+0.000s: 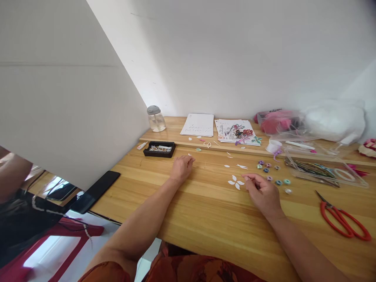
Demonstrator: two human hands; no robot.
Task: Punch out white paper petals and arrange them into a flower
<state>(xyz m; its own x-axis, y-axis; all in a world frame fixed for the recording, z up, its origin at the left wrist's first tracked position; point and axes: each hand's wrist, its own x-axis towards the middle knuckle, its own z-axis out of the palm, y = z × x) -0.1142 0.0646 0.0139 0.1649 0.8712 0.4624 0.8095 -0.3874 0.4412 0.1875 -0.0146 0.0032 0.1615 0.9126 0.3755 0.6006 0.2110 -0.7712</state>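
Several white petal-shaped pieces (237,184) lie on the wooden table, arranged like a flower. Just right of them is my right hand (263,192), thumb and forefinger pinched together beside the nearest petal; whatever is between the tips is too small to tell. My left hand (182,168) rests on the table further left with its fingers curled together. A small white sliver (189,154) shows by its fingertips, and I cannot tell if they hold anything. More white petals (242,167) are scattered behind the flower shape.
A black tray (159,149) of small beads stands at the left, near a lidded jar (156,119). Small thread spools (278,182), a clear box of rods (317,169) and red-handled scissors (342,217) lie right. Papers (197,124) rest on the raised back ledge. A phone (100,190) lies left.
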